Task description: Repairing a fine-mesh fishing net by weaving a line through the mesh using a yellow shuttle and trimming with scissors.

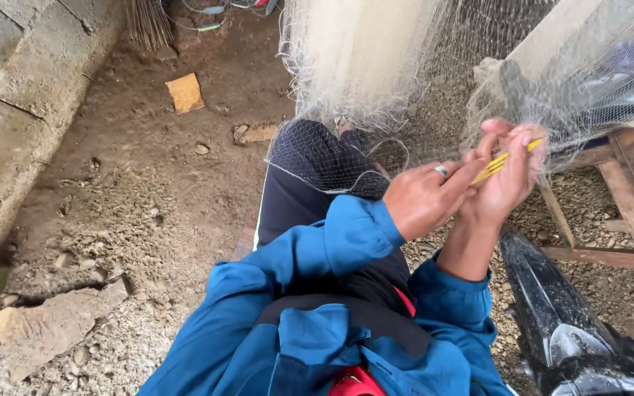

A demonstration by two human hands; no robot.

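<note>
2 hands together at fishing net [405, 81]: R hand [509, 176] pinching yellow netting needle [503, 163], L hand [425, 196] prob. gripping mesh.

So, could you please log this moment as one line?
left hand: on net | right hand: holds yellow needle | net draped over knee | ground: dirt, stones

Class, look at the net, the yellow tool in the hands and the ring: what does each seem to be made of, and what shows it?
Net: thin, pale, translucent mesh, likely nylon monofilament.
Yellow tool, pinched between left hand and right hand: smooth, evenly coloured, probably plastic.
Ring: silvery and shiny, seemingly metal.
</note>
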